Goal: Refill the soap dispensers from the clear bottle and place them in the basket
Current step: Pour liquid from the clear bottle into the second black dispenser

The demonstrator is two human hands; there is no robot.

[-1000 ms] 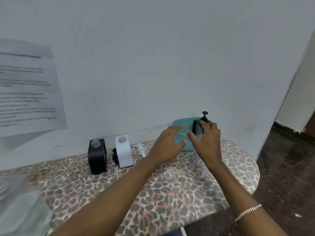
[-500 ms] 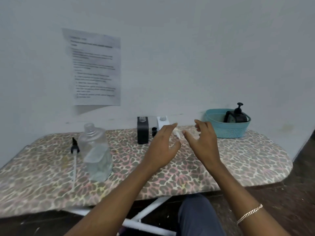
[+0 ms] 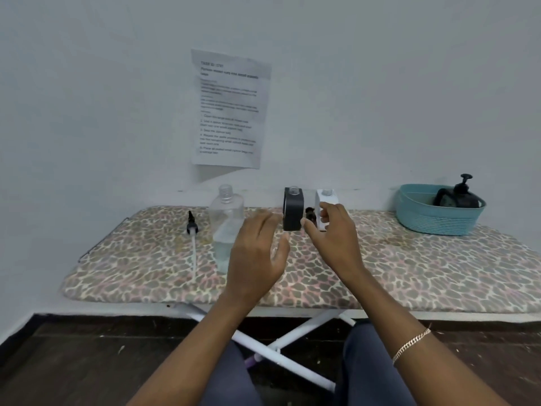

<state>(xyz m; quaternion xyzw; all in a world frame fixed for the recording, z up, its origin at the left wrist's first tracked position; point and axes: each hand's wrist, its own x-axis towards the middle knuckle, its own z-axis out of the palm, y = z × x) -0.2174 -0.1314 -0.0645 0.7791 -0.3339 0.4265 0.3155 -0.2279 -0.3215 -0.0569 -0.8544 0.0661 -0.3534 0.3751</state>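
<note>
Left hand point(image 3: 257, 259), right hand point(image 3: 333, 238) loose and empty; clear bottle point(image 3: 224, 218) uncapped, perhaps part-full.

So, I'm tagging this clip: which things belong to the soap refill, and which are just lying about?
Job: clear bottle, black dispenser, white dispenser, long-tubed pump, small black pump, teal basket, dark dispenser inside it.
Lying about: printed sheet on wall, leopard-print board.

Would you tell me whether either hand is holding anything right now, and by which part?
Nothing is held: the left hand and right hand hover open, empty.
</note>
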